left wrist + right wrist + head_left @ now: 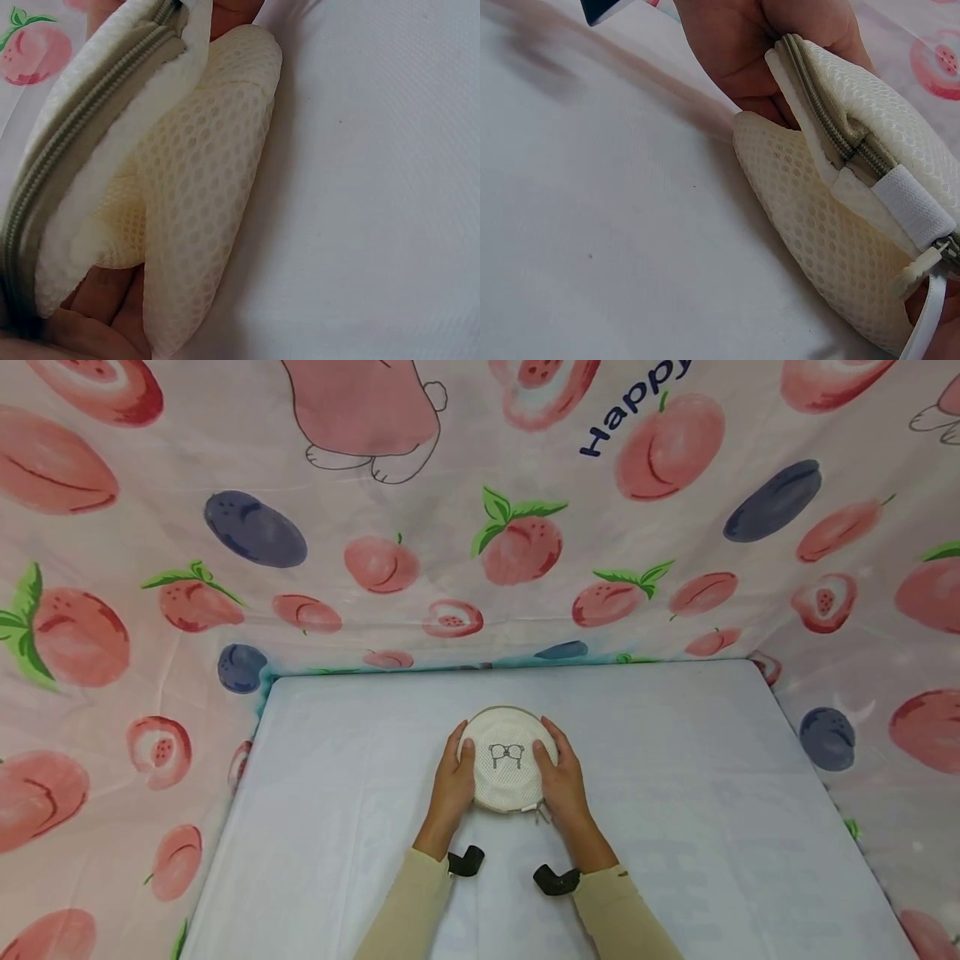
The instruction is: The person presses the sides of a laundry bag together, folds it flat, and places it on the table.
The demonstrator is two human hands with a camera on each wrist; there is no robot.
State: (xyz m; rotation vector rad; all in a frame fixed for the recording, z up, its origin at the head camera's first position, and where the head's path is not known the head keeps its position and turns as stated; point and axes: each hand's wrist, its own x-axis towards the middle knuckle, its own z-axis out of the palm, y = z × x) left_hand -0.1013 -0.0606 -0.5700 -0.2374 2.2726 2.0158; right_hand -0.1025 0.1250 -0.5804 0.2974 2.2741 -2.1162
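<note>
A round cream mesh laundry bag (506, 789) with a small line drawing on its face is held low over the white table. My left hand (451, 789) grips its left side, and my right hand (566, 787) grips the right side. Both thumbs lie on the top face; the other fingers are partly hidden behind the rim. Along the edge runs a greenish zipper (79, 124), seen closely in both wrist views. A white fabric tab (913, 202) crosses it near the zipper pull (919, 271), beside a thin white ribbon (928, 322). Honeycomb mesh (214, 169) bulges below the zipper.
The white-covered table (675, 810) spreads out around the hands. A fruit-printed curtain (450, 577) hangs at the back and both sides. Black devices sit at the left wrist (467, 862) and right wrist (557, 881).
</note>
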